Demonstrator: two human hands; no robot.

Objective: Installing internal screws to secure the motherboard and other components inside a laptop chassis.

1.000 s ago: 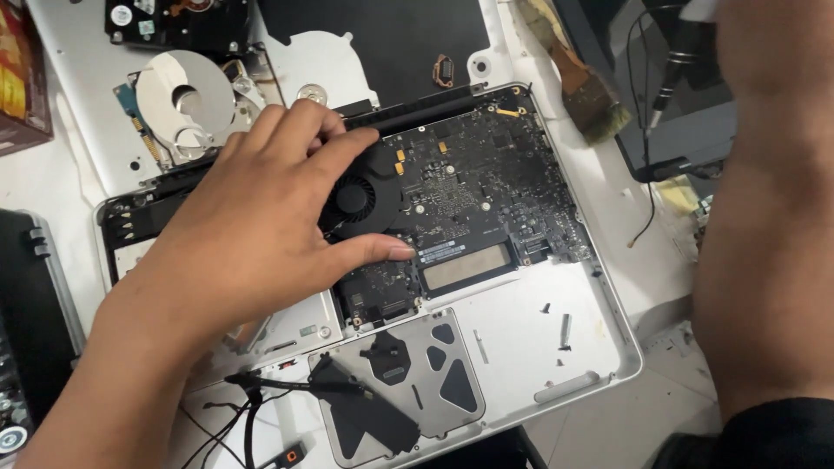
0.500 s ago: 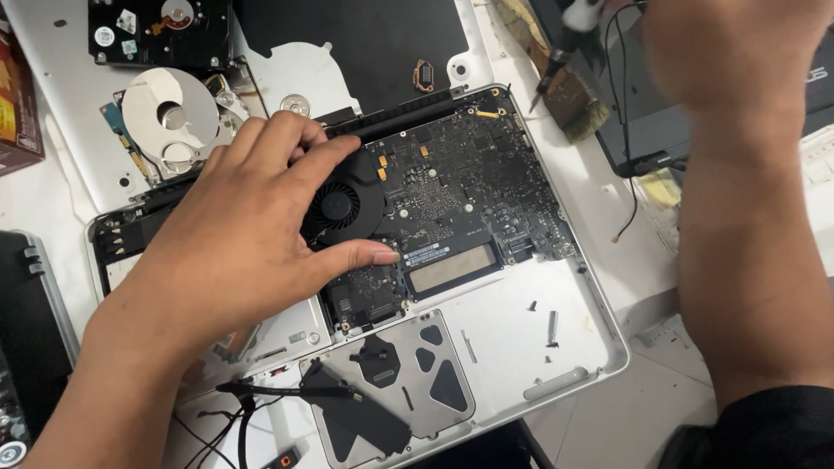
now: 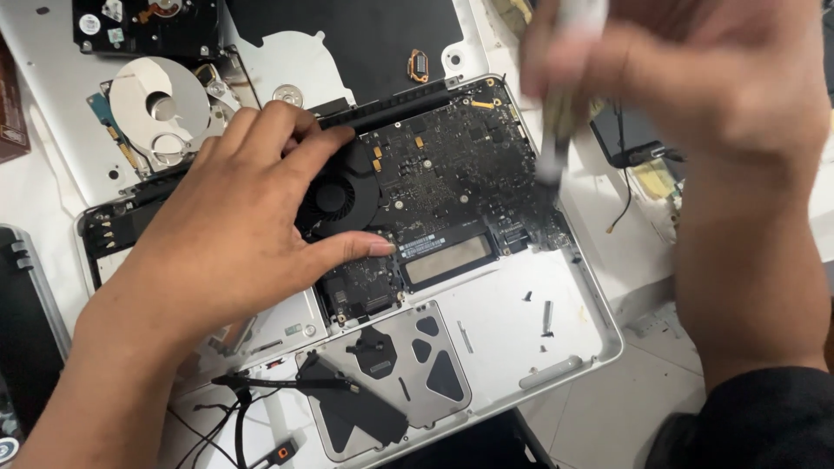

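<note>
Clearly the opened laptop point(image 3: 556, 365) lies bottom-up on the table point(image 3: 643, 408), its dark logic board point(image 3: 452, 174) exposed. Left hand point(image 3: 226, 234) presses flat on the chassis, fingers spread over the fan point(image 3: 334, 195), holding nothing. Right hand point(image 3: 695, 78), blurred, has its grip closed around a slim pale tool point(image 3: 556, 130) whose tip hangs over the board's edge just below the grip. Judging by this, board work is underway; steady, precise tip placement seems needed. A bare hard-drive platter point(image 3: 156, 108) lies beyond the left fingers.

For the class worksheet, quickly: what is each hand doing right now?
Left hand: open, flat on the opened laptop, beside the fan.
Right hand: closed on a blurred thin tool.
</note>
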